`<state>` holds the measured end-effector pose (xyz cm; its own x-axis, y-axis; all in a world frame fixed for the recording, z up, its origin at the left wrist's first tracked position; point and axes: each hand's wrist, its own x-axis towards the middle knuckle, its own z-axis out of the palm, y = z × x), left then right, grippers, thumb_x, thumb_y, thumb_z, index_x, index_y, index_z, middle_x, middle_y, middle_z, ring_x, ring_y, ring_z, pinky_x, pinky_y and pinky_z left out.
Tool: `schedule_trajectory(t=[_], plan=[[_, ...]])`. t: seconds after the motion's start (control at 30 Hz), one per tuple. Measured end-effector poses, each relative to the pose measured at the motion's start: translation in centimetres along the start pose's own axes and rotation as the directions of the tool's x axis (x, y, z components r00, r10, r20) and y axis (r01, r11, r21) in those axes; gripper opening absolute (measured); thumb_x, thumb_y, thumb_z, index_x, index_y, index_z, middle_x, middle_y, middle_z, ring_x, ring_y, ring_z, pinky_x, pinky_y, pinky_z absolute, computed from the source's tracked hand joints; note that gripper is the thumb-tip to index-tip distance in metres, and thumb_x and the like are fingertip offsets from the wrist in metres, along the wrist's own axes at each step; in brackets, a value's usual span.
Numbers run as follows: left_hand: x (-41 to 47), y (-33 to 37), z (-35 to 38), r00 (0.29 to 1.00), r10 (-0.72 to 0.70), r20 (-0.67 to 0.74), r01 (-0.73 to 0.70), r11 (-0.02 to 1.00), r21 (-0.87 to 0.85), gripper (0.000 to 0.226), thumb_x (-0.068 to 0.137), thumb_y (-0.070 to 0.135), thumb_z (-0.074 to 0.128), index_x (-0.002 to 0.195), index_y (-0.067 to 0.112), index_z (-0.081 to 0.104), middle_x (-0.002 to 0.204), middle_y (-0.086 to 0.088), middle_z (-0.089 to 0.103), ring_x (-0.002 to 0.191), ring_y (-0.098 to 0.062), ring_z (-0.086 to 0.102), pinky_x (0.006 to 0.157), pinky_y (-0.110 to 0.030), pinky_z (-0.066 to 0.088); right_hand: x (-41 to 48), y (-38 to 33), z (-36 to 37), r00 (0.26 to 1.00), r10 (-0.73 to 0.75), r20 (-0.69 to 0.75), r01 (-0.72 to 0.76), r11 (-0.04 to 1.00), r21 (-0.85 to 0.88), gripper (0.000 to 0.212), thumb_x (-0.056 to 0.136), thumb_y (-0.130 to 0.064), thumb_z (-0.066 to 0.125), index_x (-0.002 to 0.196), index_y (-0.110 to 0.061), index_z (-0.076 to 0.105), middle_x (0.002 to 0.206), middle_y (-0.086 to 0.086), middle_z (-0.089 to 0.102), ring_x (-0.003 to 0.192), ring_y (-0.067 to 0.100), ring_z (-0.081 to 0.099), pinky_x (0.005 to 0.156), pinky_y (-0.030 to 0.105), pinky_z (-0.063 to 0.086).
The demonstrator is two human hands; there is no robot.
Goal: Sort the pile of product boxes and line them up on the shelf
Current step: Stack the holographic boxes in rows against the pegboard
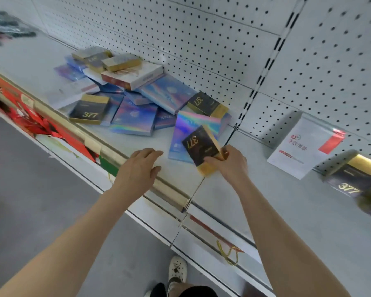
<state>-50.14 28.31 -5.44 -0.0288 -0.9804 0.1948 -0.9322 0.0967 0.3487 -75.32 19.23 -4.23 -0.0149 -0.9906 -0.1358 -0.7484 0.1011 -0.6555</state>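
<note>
On the white shelf [287, 211], against the pegboard back wall [201, 39], a loose pile of product boxes [137, 93] lies in disorder: flat holographic blue boxes overlapping at all angles, a white-and-red box [133, 77] resting on top of them near the wall, and small black-and-gold boxes marked 377 scattered among them. One such 377 box [89, 112] lies flat at the near left edge of the pile, another [208, 105] sits tilted at the pile's right end close to the wall, and two gold-edged ones [107, 60] are perched at the far left top. The right hand [229, 162] holds a black-and-gold 377 box [202, 150] by its lower gold end, fingers wrapped round it, the box lifted and tilted over the corner of a holographic box [193, 133] at the near right of the pile. The left hand [138, 168] is loosely open and holds nothing, palm down, fingers resting at the shelf's front rail [107, 153]. To the right, well apart from the pile, a white card with a red tab [302, 146] leans on the wall, and beside it a blurred 377 box [351, 183] stands at the picture's edge. Red packaging [30, 118] shows below the rail on the left, and a white shoe [177, 269] on the grey floor.
</note>
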Motion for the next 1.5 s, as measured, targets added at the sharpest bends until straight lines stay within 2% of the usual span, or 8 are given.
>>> schedule_trajectory(t=[0.17,0.37,0.53,0.83,1.07,1.2,1.3,1.5], plan=[[7.3,1.5,2.0,0.981,-0.145,0.131,0.159,0.981,-0.107,0.064,0.09,0.03,0.063,0.143,0.007,0.036,0.131,-0.02,0.054,0.116,-0.037,0.052,0.092,-0.041,0.043,0.7,1.3,-5.5,0.955,0.017,-0.297,0.021,0.992,0.124,0.024,0.081,-0.034,0.071,0.097,-0.029,0.054,0.083,-0.007,0.062,0.082,0.019,0.056,0.066,0.027,0.041],[12.2,2.1,5.2,0.945,-0.266,0.193,0.318,0.889,-0.331,0.074,0.086,0.022,0.067,0.146,0.008,0.027,0.121,-0.021,0.059,0.106,-0.04,0.057,0.085,-0.042,0.045,0.7,4.0,-6.4,0.963,0.027,-0.268,0.003,0.994,0.112,0.017,0.08,-0.014,0.067,0.092,-0.021,0.056,0.076,-0.001,0.057,0.068,0.015,0.049,0.056,0.021,0.039],[12.4,1.3,5.6,0.868,-0.412,0.277,0.48,0.556,-0.679,0.038,0.085,0.026,0.069,0.114,0.007,0.054,0.099,-0.012,0.064,0.092,-0.032,0.062,0.081,-0.042,0.049,-0.2,5.6,-5.6,0.963,0.118,-0.242,-0.092,0.989,0.118,0.015,0.083,-0.019,0.067,0.094,-0.021,0.058,0.076,-0.005,0.057,0.074,0.018,0.055,0.062,0.026,0.042],[9.8,5.0,2.2,0.942,-0.265,0.207,0.298,0.376,-0.877,0.015,0.096,0.012,0.055,0.099,0.025,0.05,0.093,0.0,0.063,0.083,-0.016,0.06,0.085,-0.041,0.049,-5.9,5.8,-7.7,0.834,0.362,-0.415,-0.185,0.894,0.408,0.033,0.085,-0.035,0.071,0.114,-0.022,0.058,0.106,-0.005,0.067,0.094,0.016,0.063,0.08,0.028,0.051],[8.0,10.7,2.5,0.959,-0.092,0.269,0.284,0.363,-0.888,0.021,0.095,0.024,0.058,0.114,0.019,0.054,0.101,-0.001,0.068,0.093,-0.021,0.065,0.085,-0.042,0.052,-12.4,8.6,-12.0,0.705,0.445,-0.552,-0.205,0.874,0.441,0.038,0.09,-0.034,0.066,0.122,-0.019,0.053,0.108,-0.004,0.064,0.095,0.014,0.062,0.07,0.022,0.049],[7.0,14.5,3.7,0.951,-0.004,0.31,0.29,0.368,-0.884,0.025,0.091,0.026,0.059,0.115,0.021,0.055,0.105,-0.01,0.068,0.099,-0.032,0.064,0.086,-0.047,0.052,-14.7,11.7,-16.0,0.674,0.372,-0.638,-0.214,0.925,0.312,0.028,0.088,-0.031,0.069,0.113,-0.024,0.057,0.099,-0.008,0.066,0.089,0.011,0.063,0.074,0.022,0.05],[7.0,17.3,4.9,0.953,0.018,0.301,0.274,0.369,-0.888,0.018,0.095,0.015,0.056,0.11,0.025,0.055,0.096,-0.007,0.067,0.088,-0.024,0.061,0.076,-0.037,0.051,-14.3,14.3,-19.2,0.689,0.273,-0.672,-0.208,0.962,0.177,0.021,0.089,-0.024,0.068,0.109,-0.024,0.062,0.092,-0.011,0.065,0.085,0.011,0.061,0.073,0.02,0.043],[7.2,22.6,6.7,0.957,-0.057,0.284,0.284,0.38,-0.88,0.019,0.082,0.031,0.059,0.095,0.045,0.057,0.085,-0.009,0.06,0.078,-0.023,0.055,0.074,-0.048,0.05,-7.8,19.7,-24.9,0.834,0.018,-0.552,-0.169,0.96,-0.224,0.019,0.087,-0.024,0.07,0.104,-0.03,0.062,0.092,-0.006,0.067,0.089,0.021,0.06,0.083,0.041,0.051]])
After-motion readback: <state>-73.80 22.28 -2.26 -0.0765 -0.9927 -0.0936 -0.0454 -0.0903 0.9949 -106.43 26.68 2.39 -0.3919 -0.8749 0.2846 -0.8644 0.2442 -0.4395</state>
